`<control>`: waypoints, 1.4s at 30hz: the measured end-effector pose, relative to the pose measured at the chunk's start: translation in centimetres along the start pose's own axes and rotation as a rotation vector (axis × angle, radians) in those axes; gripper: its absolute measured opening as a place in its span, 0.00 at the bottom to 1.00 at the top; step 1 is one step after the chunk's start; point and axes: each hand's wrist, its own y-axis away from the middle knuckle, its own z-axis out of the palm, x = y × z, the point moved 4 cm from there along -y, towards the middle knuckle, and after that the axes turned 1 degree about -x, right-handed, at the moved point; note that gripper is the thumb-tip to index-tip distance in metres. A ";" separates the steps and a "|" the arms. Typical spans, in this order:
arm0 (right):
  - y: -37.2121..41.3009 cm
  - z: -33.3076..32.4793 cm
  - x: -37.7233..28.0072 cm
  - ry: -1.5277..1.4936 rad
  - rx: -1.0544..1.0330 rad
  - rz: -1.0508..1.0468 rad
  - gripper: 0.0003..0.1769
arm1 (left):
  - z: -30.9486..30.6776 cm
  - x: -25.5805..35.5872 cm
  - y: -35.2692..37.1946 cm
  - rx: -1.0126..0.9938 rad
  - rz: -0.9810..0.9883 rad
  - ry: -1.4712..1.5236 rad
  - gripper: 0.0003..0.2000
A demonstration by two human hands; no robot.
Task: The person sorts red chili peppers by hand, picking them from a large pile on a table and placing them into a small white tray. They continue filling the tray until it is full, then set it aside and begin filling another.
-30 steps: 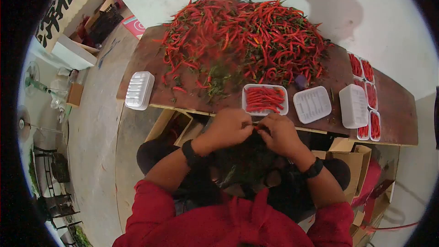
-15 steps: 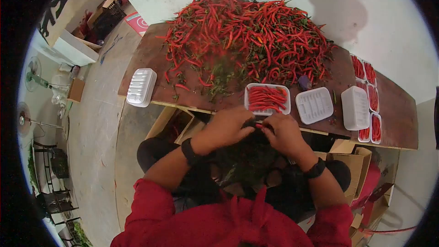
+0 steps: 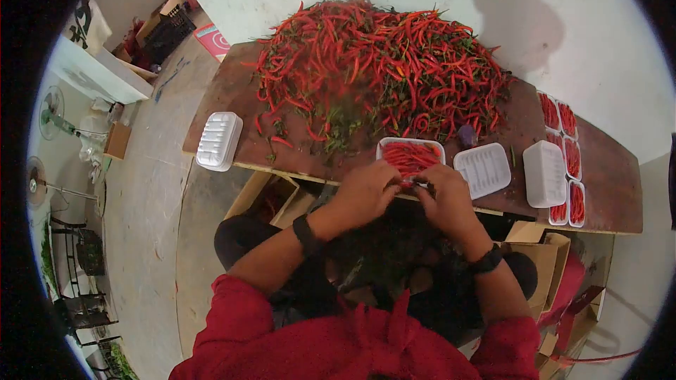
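A white tray [image 3: 382, 146] holds a layer of red chili peppers [image 3: 410, 155] at the table's near edge. My left hand [image 3: 367, 190] is at its near left corner, thumb and fingers closed together around the end of a red chili. On the other side, my right hand [image 3: 449, 195] bends its fingers in a pinch over the near rim, also at the chili. A bit of red shows between the two sets of fingertips; the fingers partly hide it. Beyond the tray lies a large heap of red chilies [image 3: 422, 63] with green stems.
To the tray's right lie a white empty tray [image 3: 483, 170] and a stack of white trays [image 3: 545, 174]. Several filled trays [image 3: 572, 158] stand at the far right. Another tray stack [image 3: 219, 141] sits at the left end. Open cardboard boxes [image 3: 539, 260] stand below the table [image 3: 598, 197].
Both hands have moved from in front of the table up to the near rim of the filled tray, bringing the red chili with them. The view has shifted slightly.
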 end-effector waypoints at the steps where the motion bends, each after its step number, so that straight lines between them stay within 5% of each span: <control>1: 0.0 0.0 0.4 0.001 0.020 0.016 0.09 | 0.1 -0.3 -0.2 0.001 0.001 -0.001 0.08; 42: -1.1 2.6 1.9 0.157 0.050 -0.012 0.09 | 1.6 -2.3 -1.4 0.105 0.086 -0.246 0.04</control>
